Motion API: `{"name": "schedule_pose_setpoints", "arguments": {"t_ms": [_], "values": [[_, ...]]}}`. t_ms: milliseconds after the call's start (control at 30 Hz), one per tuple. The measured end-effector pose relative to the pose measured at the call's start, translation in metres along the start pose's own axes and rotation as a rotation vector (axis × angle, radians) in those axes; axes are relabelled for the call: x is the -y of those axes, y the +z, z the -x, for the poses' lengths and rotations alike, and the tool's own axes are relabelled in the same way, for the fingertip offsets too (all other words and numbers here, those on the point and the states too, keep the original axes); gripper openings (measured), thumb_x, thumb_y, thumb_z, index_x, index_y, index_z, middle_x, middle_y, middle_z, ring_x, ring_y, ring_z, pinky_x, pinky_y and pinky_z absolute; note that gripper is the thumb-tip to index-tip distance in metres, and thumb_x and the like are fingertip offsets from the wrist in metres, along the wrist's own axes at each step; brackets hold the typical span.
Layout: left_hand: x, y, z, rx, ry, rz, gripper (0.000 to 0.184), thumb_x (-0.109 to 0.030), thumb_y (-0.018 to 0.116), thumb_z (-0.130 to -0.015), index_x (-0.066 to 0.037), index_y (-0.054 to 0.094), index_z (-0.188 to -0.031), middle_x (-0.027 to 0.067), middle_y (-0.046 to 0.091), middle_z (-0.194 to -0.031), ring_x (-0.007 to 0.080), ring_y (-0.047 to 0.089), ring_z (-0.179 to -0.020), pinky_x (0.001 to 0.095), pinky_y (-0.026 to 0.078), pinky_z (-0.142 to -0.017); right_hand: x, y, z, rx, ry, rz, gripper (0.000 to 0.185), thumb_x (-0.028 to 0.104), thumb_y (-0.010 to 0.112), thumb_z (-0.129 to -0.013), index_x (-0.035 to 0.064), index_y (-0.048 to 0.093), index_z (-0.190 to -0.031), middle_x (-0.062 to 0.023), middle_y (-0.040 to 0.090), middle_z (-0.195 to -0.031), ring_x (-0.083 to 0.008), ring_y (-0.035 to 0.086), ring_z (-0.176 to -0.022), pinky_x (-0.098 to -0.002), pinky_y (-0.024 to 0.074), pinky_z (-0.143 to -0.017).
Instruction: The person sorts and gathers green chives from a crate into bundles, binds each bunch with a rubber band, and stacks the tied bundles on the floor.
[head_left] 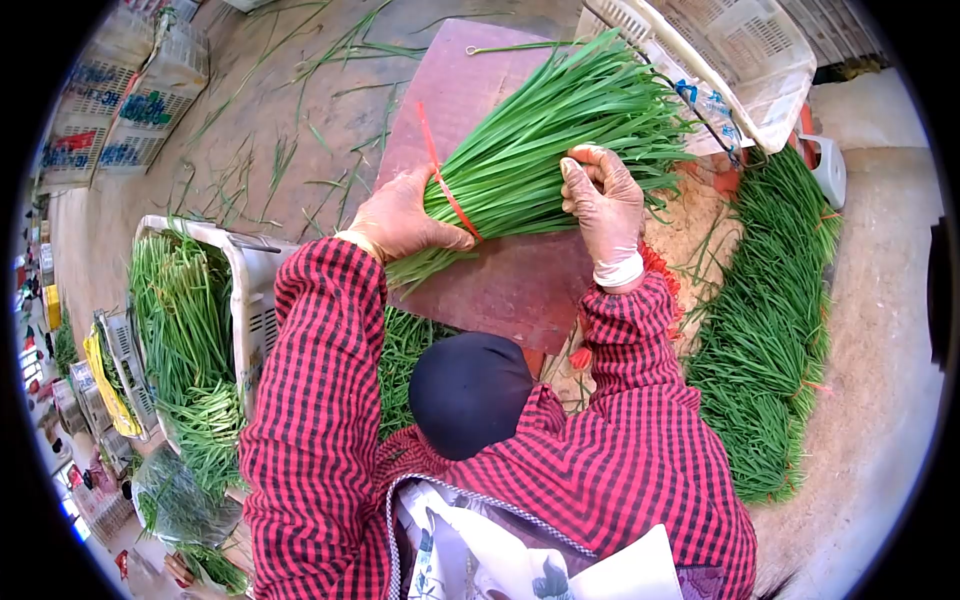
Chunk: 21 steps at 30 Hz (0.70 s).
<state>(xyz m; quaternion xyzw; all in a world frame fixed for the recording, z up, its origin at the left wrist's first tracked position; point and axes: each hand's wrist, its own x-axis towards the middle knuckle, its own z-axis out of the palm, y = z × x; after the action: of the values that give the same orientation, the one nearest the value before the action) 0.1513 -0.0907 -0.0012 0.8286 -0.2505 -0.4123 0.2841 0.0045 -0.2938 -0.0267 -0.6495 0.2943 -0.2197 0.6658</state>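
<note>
A big bunch of garlic chives (540, 140) lies across a reddish-brown board (430, 85), its leaf tips toward the upper right. Around its lower end runs a red band (452, 195), with one loose end sticking up past the leaves. My left hand (408, 215), in a thin glove, grips the stalk end beside the band, thumb over the near side. At the bunch's near right edge is my right hand (607, 205), also gloved, with fingers curled in a pinch against the leaves. Whatever it pinches, if anything, is too small to tell.
Tied chive bunches (765, 340) lie in a long row on the right. A white crate (740, 60) stands at the upper right, near a white jug (825, 170). Another crate (240, 300) on the left holds loose chives (180, 310). Red bands (660, 275) hang beside the board.
</note>
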Motion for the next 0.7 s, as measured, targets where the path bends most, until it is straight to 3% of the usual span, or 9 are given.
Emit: {"name": "schedule_pose_setpoints", "arguments": {"t_ms": [100, 167, 267, 433, 500, 567, 700], "values": [[0.001, 0.001, -0.001, -0.003, 0.007, -0.021, 0.091, -0.038, 0.089, -0.055, -0.005, 0.053, -0.132, 0.0202, 0.060, -0.127, 0.0349, 0.054, -0.123, 0.0404, 0.042, -0.104, -0.006, -0.004, 0.000, 0.022, -0.023, 0.059, 0.013, 0.009, 0.068, -0.093, 0.0022, 0.064, -0.102, 0.0015, 0.058, -0.069, -0.0039, 0.052, -0.059, -0.0194, 0.0425, -0.052], [-0.002, 0.001, 0.000, -0.040, 0.021, -0.008, 0.084, -0.019, 0.091, -0.059, -0.003, 0.053, -0.132, 0.0137, 0.065, -0.119, 0.0263, 0.059, -0.115, 0.0359, 0.042, -0.102, -0.009, -0.005, 0.001, 0.017, -0.043, 0.103, 0.013, 0.010, 0.068, -0.092, 0.0030, 0.064, -0.102, 0.0023, 0.057, -0.068, -0.0037, 0.051, -0.058, -0.0198, 0.0414, -0.051], [-0.003, 0.001, 0.002, -0.038, 0.019, 0.011, 0.085, -0.019, 0.091, -0.058, -0.003, 0.053, -0.133, 0.0142, 0.065, -0.120, 0.0266, 0.058, -0.116, 0.0358, 0.042, -0.103, -0.007, -0.003, 0.003, -0.011, -0.071, 0.016, 0.013, 0.010, 0.069, -0.092, 0.0030, 0.064, -0.101, 0.0030, 0.055, -0.067, -0.0034, 0.050, -0.058, -0.0200, 0.0401, -0.052], [-0.006, 0.000, 0.004, -0.036, 0.005, -0.016, 0.086, -0.019, 0.091, -0.059, -0.003, 0.052, -0.134, 0.0149, 0.064, -0.121, 0.0268, 0.058, -0.117, 0.0358, 0.042, -0.103, -0.006, -0.002, 0.003, 0.022, -0.106, 0.205, 0.009, 0.009, 0.068, -0.092, 0.0032, 0.066, -0.099, 0.0047, 0.054, -0.066, -0.0027, 0.047, -0.057, -0.0195, 0.0380, -0.051], [-0.004, 0.000, 0.004, -0.039, 0.014, -0.013, 0.086, -0.019, 0.091, -0.059, -0.003, 0.052, -0.134, 0.0148, 0.064, -0.121, 0.0268, 0.058, -0.117, 0.0358, 0.042, -0.103, 0.006, -0.005, 0.011, 0.053, -0.030, 0.060, 0.007, 0.010, 0.067, -0.093, 0.0037, 0.067, -0.097, 0.0045, 0.056, -0.066, -0.0023, 0.047, -0.055, -0.0189, 0.0373, -0.050], [-0.002, 0.001, 0.004, -0.040, 0.026, 0.019, 0.085, -0.019, 0.091, -0.059, -0.003, 0.052, -0.134, 0.0142, 0.064, -0.121, 0.0267, 0.058, -0.117, 0.0357, 0.042, -0.103, 0.021, -0.009, 0.023, 0.193, 0.128, -0.141, 0.007, 0.012, 0.067, -0.094, 0.0043, 0.067, -0.095, 0.0037, 0.058, -0.066, -0.0023, 0.048, -0.052, -0.0185, 0.0377, -0.049], [-0.001, 0.001, 0.004, -0.017, 0.015, 0.029, 0.085, -0.018, 0.091, -0.060, -0.003, 0.052, -0.134, 0.0137, 0.064, -0.122, 0.0264, 0.058, -0.117, 0.0356, 0.041, -0.103, 0.041, -0.012, 0.048, 0.412, 0.172, -0.130, 0.006, 0.008, 0.065, -0.094, 0.0033, 0.066, -0.097, 0.0017, 0.059, -0.067, -0.0040, 0.052, -0.055, -0.0194, 0.0409, -0.050]]}}
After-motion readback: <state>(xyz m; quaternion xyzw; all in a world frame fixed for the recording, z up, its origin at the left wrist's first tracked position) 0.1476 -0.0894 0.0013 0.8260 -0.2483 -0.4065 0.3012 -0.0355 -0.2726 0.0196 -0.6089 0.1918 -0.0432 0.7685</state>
